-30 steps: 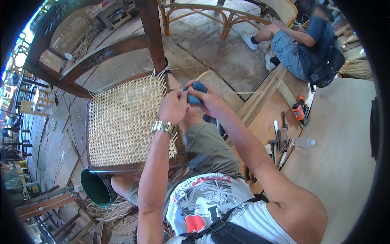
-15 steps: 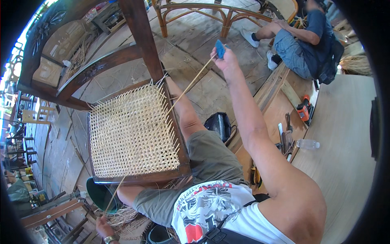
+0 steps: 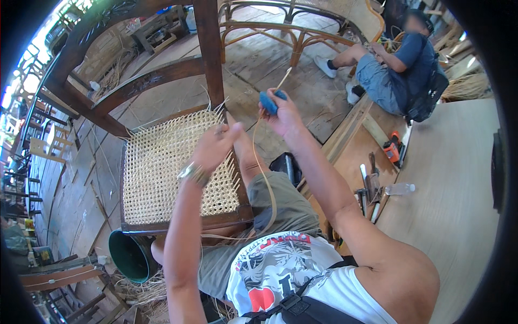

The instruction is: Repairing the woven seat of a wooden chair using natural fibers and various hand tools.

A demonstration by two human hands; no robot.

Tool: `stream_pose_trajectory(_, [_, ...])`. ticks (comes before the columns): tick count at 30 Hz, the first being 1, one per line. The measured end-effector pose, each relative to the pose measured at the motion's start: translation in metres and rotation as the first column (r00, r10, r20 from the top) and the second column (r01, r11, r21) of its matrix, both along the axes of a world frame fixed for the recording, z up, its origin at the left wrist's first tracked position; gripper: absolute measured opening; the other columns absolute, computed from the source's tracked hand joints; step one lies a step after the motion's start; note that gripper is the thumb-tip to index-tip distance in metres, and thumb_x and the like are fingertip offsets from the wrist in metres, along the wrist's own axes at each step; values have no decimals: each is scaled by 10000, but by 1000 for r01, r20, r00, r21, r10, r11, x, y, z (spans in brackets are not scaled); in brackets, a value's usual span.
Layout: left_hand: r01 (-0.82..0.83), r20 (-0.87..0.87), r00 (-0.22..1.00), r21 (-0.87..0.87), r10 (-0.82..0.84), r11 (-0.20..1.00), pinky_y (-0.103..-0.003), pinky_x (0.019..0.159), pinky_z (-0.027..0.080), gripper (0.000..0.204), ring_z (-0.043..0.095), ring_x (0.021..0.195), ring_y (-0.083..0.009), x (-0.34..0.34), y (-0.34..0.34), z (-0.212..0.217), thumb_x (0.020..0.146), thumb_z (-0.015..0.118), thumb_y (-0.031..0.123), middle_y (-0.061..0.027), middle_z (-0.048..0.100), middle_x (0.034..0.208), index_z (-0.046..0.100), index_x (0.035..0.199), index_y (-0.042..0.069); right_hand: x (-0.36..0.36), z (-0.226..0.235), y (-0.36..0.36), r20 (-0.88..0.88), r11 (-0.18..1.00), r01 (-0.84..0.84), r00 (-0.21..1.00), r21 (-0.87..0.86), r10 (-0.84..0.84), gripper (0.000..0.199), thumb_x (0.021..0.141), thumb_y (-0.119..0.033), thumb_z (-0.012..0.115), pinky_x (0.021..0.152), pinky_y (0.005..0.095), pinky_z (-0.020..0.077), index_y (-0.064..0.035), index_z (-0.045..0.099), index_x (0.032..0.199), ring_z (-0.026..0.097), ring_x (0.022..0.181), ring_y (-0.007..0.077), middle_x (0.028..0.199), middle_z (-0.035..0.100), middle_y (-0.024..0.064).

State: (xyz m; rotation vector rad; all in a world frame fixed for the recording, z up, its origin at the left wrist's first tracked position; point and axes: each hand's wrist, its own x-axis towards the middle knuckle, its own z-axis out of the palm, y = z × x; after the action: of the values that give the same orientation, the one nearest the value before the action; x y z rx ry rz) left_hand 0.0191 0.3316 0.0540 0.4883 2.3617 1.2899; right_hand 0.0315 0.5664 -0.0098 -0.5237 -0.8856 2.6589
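While the right hand, upper centre of frame, was closed around a blue pad and cane strand, the left hand hung apart over the woven cane seat, centre-left; its grip could not be told. Strand: looped to lower centre; seemed light, springy, liable to split; best pinched flat, near one end.

Clear plastic bottle lay at pale wood-grain worktop's edge, orange-and-black handheld tool nearby. Person in dark-blue shirt sat near brown curved rattan frame.
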Motion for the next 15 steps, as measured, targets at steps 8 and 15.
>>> stream_pose_trajectory(8, [84, -108, 990, -25, -86, 996, -305, 514, 364, 377, 489, 550, -98, 40, -3, -37, 984, 568, 366, 13, 507, 578, 695, 903, 20, -5, -19, 3, 32, 999, 18, 999, 49, -19, 118, 956, -127, 658, 577, 359, 547, -117, 595, 1055, 667, 716, 238, 907, 663, 102])
stream_pose_trajectory(15, [-365, -347, 910, -414, 226, 834, -310, 676, 488, 234, 610, 730, -138, 124, -397, -28, 951, 533, 137, -67, 719, 841, 732, 1013, 31, -48, -79, 84, 152, 996, 84, 985, 18, -86, 88, 969, -121, 613, 636, 395, 550, -123, 594, 1055, 664, 768, 256, 929, 664, 106])
